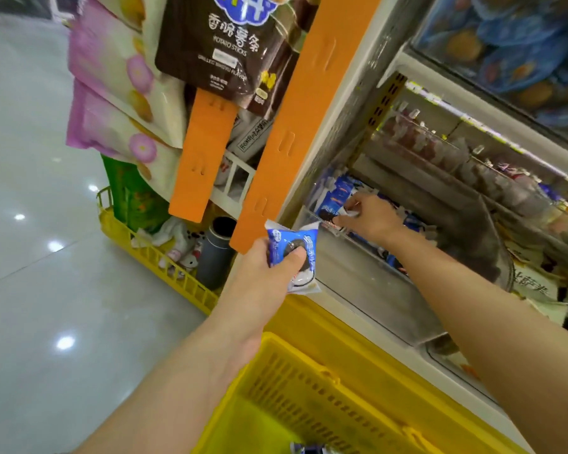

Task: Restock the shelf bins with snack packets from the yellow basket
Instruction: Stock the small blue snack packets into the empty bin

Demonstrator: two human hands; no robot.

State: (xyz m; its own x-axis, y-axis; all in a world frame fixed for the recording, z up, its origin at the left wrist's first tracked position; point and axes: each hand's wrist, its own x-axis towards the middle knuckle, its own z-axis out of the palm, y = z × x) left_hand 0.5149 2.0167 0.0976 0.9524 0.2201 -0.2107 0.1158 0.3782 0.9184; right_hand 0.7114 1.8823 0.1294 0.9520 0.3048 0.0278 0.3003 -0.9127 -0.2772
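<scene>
My left hand (269, 273) grips a blue-and-white cookie snack packet (294, 253) in front of the shelf's lower edge. My right hand (371, 217) reaches into a clear shelf bin (351, 257) and pinches another blue packet (333, 208) among several blue packets lying there. The yellow basket (312, 388) sits right below my arms; a bit of a blue packet (309, 448) shows at its bottom edge.
Orange hanging strips (289, 136) with bags of potato sticks (223, 40) and pink-and-white bags (112, 93) hang left of the shelf. A second yellow basket (158, 257) on the grey floor holds a dark cylinder and small items. More bins of snacks fill the shelves to the right.
</scene>
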